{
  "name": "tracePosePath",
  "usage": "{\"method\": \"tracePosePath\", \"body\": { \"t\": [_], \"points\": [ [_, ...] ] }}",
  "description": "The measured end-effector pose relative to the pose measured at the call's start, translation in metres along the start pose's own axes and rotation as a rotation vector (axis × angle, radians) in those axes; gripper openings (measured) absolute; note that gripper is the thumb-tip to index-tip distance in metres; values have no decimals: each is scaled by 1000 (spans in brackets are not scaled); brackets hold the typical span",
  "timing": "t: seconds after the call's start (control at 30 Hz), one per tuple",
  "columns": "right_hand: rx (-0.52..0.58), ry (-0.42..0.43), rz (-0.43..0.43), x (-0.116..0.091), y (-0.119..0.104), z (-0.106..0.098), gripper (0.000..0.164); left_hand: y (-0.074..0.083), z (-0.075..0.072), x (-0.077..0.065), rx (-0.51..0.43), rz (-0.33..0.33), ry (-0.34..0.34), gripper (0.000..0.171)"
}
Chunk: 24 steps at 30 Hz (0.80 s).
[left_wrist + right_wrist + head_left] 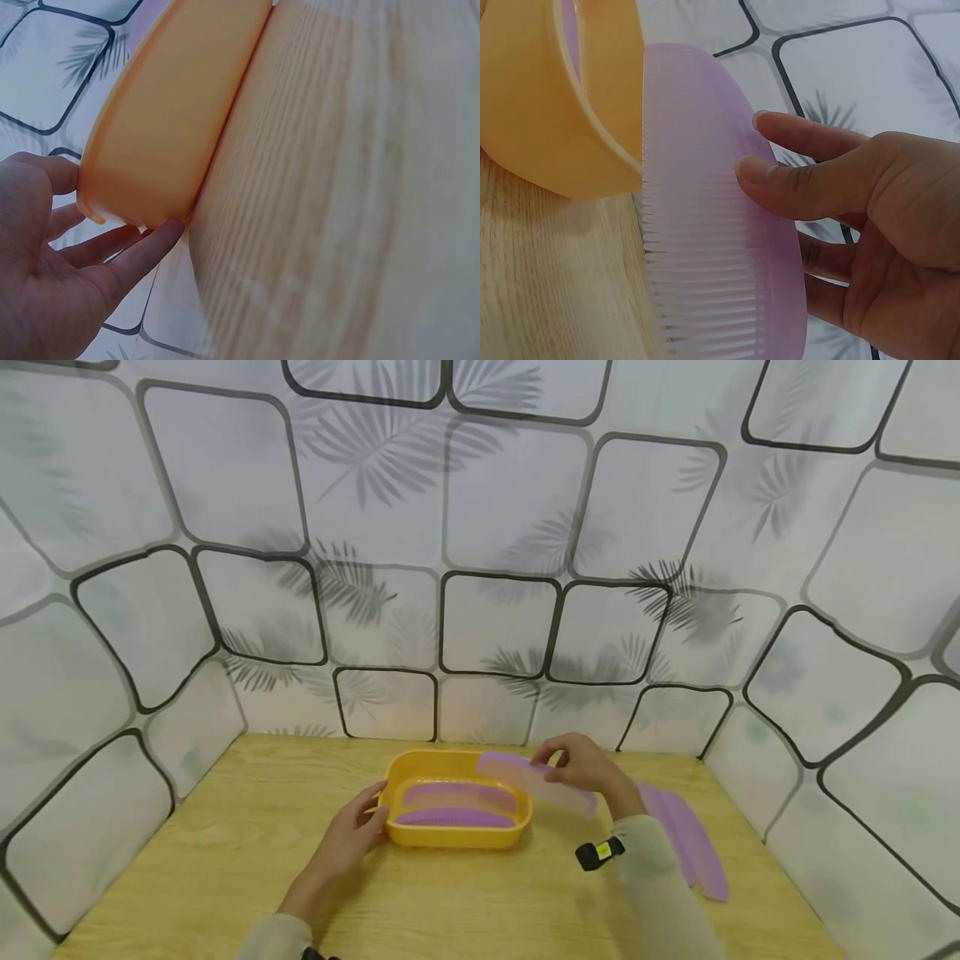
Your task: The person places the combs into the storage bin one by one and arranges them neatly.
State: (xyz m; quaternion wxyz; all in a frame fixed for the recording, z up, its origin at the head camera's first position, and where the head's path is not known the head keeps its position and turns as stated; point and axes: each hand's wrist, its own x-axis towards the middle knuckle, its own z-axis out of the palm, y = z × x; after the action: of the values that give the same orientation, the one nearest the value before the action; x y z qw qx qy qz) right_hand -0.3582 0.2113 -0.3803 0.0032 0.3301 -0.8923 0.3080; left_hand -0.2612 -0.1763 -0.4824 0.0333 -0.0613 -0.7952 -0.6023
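My right hand [581,764] pinches a translucent purple comb [697,180] by its spine, thumb on the near face and fingers behind. One end of the comb overlaps the right rim of a yellow plastic basin [457,837] in the head view; its teeth face the basin's side in the right wrist view. Two more purple combs lie inside the basin, a front comb [453,817] and a back comb [461,793]. At the basin's left end, my left hand [356,827] holds the wall, its fingertips spread from the rim to the base in the left wrist view.
More purple combs [686,839] lie close together on the wooden table [480,902], right of the basin and partly behind my right forearm. Patterned cloth walls [495,627] with dark outlines and leaves rise at the table's back and sides.
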Motion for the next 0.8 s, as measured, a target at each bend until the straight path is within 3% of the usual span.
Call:
{"method": "tracePosePath", "body": {
  "t": [0.8],
  "points": [
    [-3, -12, -47, 19, -13, 12, 20, -1, 0, 0, 3, 16, -4, 51]
  ]
}}
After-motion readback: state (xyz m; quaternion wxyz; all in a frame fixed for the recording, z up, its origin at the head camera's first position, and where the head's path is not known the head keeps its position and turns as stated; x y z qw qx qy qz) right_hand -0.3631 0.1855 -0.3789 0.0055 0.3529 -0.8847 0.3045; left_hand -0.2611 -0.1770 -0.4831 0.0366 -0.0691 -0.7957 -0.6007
